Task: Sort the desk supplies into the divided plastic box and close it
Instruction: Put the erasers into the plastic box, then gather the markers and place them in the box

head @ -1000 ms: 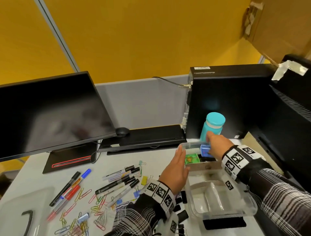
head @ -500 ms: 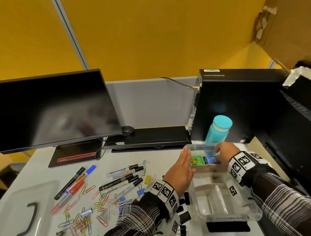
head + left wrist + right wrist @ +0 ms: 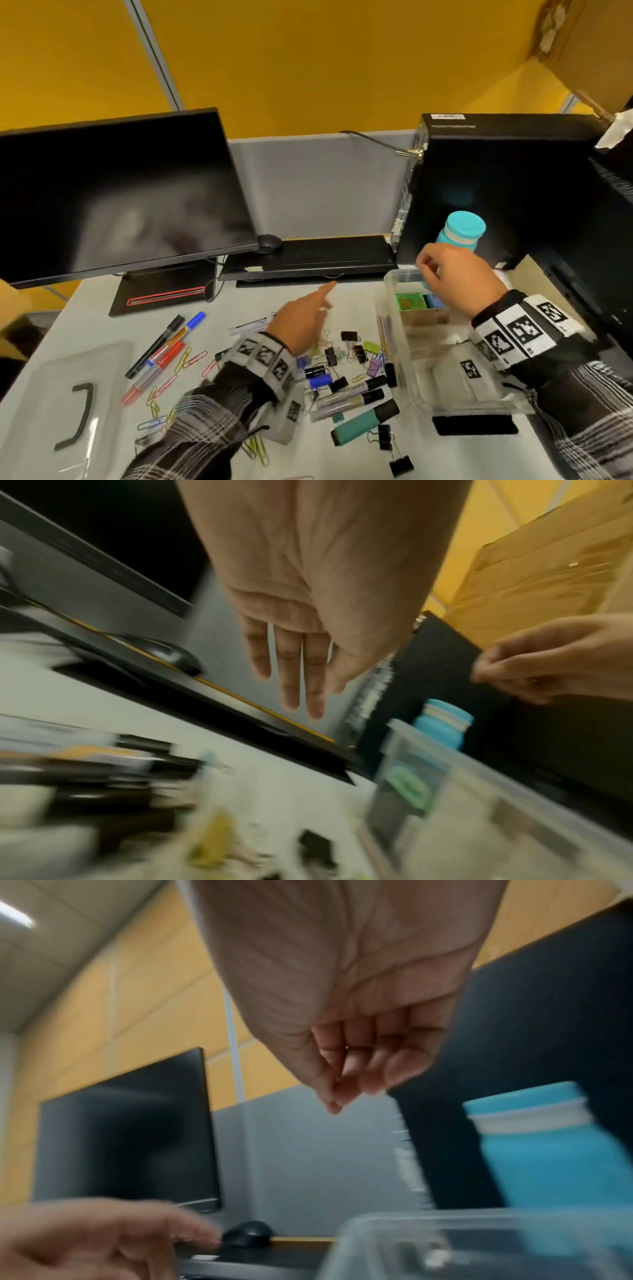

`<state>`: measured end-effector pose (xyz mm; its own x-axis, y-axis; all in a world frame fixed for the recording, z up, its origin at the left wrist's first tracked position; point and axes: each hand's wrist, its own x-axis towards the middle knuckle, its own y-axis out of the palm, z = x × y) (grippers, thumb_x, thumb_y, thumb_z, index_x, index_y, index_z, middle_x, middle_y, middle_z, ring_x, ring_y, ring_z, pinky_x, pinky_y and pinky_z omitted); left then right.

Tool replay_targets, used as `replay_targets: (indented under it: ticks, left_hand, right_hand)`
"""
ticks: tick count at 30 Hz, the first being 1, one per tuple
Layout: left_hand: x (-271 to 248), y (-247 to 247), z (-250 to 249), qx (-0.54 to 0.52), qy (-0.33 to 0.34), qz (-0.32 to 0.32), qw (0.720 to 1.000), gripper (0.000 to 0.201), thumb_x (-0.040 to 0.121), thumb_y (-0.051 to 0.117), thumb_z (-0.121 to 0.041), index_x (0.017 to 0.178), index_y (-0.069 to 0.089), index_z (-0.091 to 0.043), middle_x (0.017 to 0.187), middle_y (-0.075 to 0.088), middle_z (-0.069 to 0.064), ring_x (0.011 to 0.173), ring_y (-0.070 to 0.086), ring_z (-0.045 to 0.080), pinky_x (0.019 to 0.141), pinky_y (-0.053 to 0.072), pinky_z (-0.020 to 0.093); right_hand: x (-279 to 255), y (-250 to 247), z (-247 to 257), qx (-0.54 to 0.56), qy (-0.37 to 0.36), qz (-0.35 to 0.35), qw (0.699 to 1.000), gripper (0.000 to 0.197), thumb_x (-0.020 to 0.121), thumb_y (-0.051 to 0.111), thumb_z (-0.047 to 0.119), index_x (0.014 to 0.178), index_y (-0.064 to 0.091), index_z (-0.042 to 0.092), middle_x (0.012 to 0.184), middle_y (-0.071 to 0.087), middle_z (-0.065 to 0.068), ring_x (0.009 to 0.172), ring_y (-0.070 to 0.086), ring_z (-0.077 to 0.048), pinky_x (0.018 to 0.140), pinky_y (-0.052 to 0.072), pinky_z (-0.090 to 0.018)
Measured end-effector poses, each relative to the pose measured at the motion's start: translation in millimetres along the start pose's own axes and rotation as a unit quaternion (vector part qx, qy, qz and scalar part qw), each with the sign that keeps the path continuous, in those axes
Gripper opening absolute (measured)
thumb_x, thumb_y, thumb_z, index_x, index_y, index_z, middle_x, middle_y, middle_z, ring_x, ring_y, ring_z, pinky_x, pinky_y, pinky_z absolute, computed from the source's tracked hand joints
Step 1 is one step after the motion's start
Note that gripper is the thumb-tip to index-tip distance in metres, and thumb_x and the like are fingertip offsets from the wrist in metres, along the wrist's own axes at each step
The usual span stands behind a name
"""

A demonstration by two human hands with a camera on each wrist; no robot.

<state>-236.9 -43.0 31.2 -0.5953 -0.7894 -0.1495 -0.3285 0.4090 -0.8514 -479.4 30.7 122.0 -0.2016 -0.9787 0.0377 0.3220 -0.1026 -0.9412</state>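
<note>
- The divided plastic box (image 3: pixel 404 346) is seen open on the right of the tabletop (image 3: pixel 308 455); a green item (image 3: pixel 409 301) and a blue item (image 3: pixel 433 302) already lie side by side in its far compartment.
- The right hand (image 3: pixel 459 277) is held above that far end with fingers curled in; nothing is seen in its grip, so it is judged clenched and empty.
- The left hand (image 3: pixel 305 320) is stretched flat and released over the scattered supplies, touching nothing that can be made out.
- Markers (image 3: pixel 349 399), binder clips (image 3: pixel 349 335) and paper clips (image 3: pixel 186 359) remain loose on the tabletop, so sorting is judged far from done.
- The lid (image 3: pixel 65 407) lies well apart at the left edge, so closing will call for a long reach.
- A sweep of the left sleeve (image 3: pixel 205 425) through the pile could push clips off the front edge.
- The turquoise bottle (image 3: pixel 460 233) stands just behind the box and could be knocked by the right hand.
- Long markers may foul the dividers and keep the lid from seating.
</note>
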Motion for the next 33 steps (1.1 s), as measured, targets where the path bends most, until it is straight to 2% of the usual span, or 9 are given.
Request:
replay_targets:
  ticks: [4, 8, 13, 16, 20, 24, 26, 28, 33]
  left_hand:
    - [-26.3, -27.6, 83.7, 0.122, -0.111, 0.030, 0.986, 0.031, 0.096, 0.046, -0.026, 0.126, 0.054, -0.026, 0.122, 0.063, -0.002, 0.106, 0.059, 0.018, 0.095, 0.048, 0.033]
    - [-45.1, -35.4, 129.2, 0.148, -0.146, 0.075, 0.975, 0.027, 0.091, 0.054, -0.035, 0.117, 0.056, -0.026, 0.116, 0.060, -0.005, 0.102, 0.057, 0.014, 0.092, 0.048, 0.031]
    - [-45.2, -20.2, 144.2, 0.153, -0.139, 0.101, 0.973, 0.031, 0.085, 0.061, -0.041, 0.111, 0.057, -0.025, 0.111, 0.059, -0.002, 0.100, 0.056, 0.017, 0.090, 0.048, 0.033]
    - [-40.9, -10.3, 148.7, 0.153, -0.135, 0.108, 0.973, 0.032, 0.083, 0.064, -0.041, 0.109, 0.056, -0.023, 0.111, 0.058, 0.000, 0.101, 0.054, 0.019, 0.089, 0.046, 0.032]
    - [-34.0, -0.5, 150.5, 0.157, -0.115, 0.124, 0.973, 0.040, 0.081, 0.066, -0.041, 0.112, 0.051, -0.020, 0.115, 0.054, 0.003, 0.105, 0.052, 0.023, 0.091, 0.045, 0.035]
    - [-29.2, 4.5, 151.3, 0.188, -0.101, 0.131, 0.968, 0.039, 0.086, 0.059, -0.035, 0.118, 0.048, -0.016, 0.122, 0.054, 0.006, 0.112, 0.050, 0.026, 0.093, 0.043, 0.037]
    - [-28.8, 4.9, 153.1, 0.206, -0.087, 0.130, 0.966, 0.037, 0.089, 0.055, -0.033, 0.120, 0.047, -0.014, 0.124, 0.054, 0.007, 0.113, 0.051, 0.026, 0.093, 0.041, 0.037]
    - [-30.7, 3.8, 155.7, 0.210, -0.070, 0.128, 0.967, 0.037, 0.092, 0.051, -0.033, 0.122, 0.047, -0.013, 0.126, 0.053, 0.007, 0.114, 0.050, 0.026, 0.093, 0.041, 0.037]
    - [-48.2, -6.1, 166.1, 0.186, -0.051, 0.114, 0.975, 0.034, 0.096, 0.044, -0.034, 0.124, 0.046, -0.014, 0.124, 0.050, 0.004, 0.106, 0.052, 0.021, 0.092, 0.044, 0.034]
  right_hand:
    - [-8.0, 28.4, 53.8, 0.046, -0.086, 0.114, 0.989, 0.013, 0.094, 0.049, 0.021, 0.091, 0.062, 0.020, 0.092, 0.062, 0.001, 0.080, 0.056, -0.011, 0.068, 0.040, -0.019]
    - [-4.8, 96.0, 102.6, 0.033, -0.146, 0.181, 0.972, 0.014, 0.093, 0.048, 0.023, 0.094, 0.062, 0.021, 0.101, 0.058, 0.002, 0.093, 0.054, -0.015, 0.082, 0.048, -0.030]
    - [1.1, 173.7, 149.4, -0.036, -0.192, 0.229, 0.954, 0.026, 0.089, 0.049, 0.012, 0.114, 0.056, 0.016, 0.121, 0.051, -0.003, 0.113, 0.046, -0.024, 0.089, 0.045, -0.037]
    - [2.1, 200.1, 162.2, -0.106, -0.208, 0.236, 0.943, 0.038, 0.088, 0.052, 0.013, 0.126, 0.048, 0.011, 0.133, 0.044, -0.008, 0.119, 0.042, -0.030, 0.094, 0.042, -0.041]
    - [-1.7, 213.0, 167.1, -0.153, -0.190, 0.240, 0.940, 0.038, 0.091, 0.046, 0.011, 0.129, 0.047, 0.010, 0.137, 0.040, -0.013, 0.124, 0.037, -0.032, 0.099, 0.036, -0.043]
    - [-0.6, 212.3, 157.6, -0.079, -0.201, 0.246, 0.945, 0.038, 0.088, 0.048, 0.011, 0.126, 0.047, 0.013, 0.130, 0.047, -0.008, 0.115, 0.042, -0.027, 0.096, 0.037, -0.037]
    - [2.3, 205.5, 150.4, -0.018, -0.180, 0.220, 0.958, 0.032, 0.089, 0.046, 0.014, 0.120, 0.045, 0.017, 0.121, 0.051, -0.004, 0.103, 0.044, -0.020, 0.092, 0.040, -0.031]
    - [10.5, 198.5, 143.6, 0.003, -0.144, 0.183, 0.973, 0.030, 0.089, 0.043, 0.014, 0.119, 0.044, 0.017, 0.119, 0.051, -0.004, 0.101, 0.044, -0.018, 0.087, 0.038, -0.028]
    - [42.2, 208.6, 137.8, -0.088, -0.106, 0.139, 0.981, 0.030, 0.092, 0.045, 0.020, 0.121, 0.043, 0.021, 0.122, 0.045, -0.003, 0.106, 0.044, -0.022, 0.087, 0.034, -0.031]
